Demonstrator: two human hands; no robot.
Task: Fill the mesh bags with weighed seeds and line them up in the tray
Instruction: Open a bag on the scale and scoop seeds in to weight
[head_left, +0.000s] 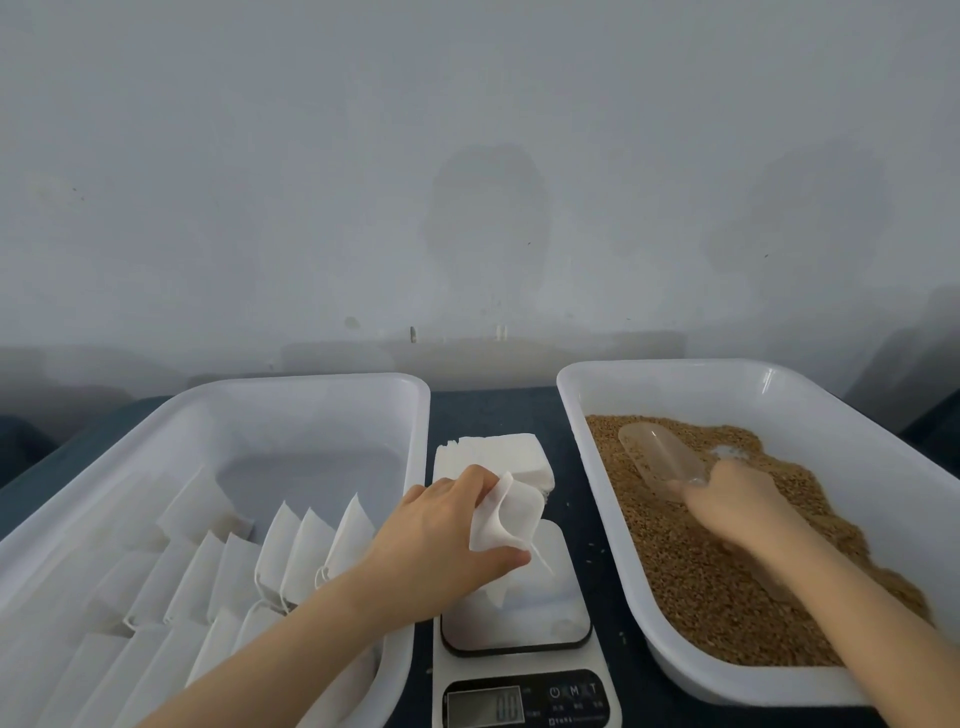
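Head view looks down on a dark table (493, 410) against a pale wall. At centre sits a white kitchen scale (571, 699); its display is too blurred to read. The left hand (447, 535) pinches an empty white mesh bag (506, 514) between thumb and fingers and holds its mouth spread open just above the scale's platform. Behind the scale, touching its far edge, lies a stack of flat empty bags (498, 454). To the left stands a white tray (311, 392), where white bags (306, 551) lean in rows across its near half, some with drawstrings trailing; whether they hold seeds I cannot tell. To the right a second white tray (675, 371) holds a bed of brown seeds (701, 582). The right hand (737, 504) is curled round the handle of a clear plastic scoop (660, 460), whose bowl lies in the seeds at the far end. The two hands are well apart, one on each side of the scale
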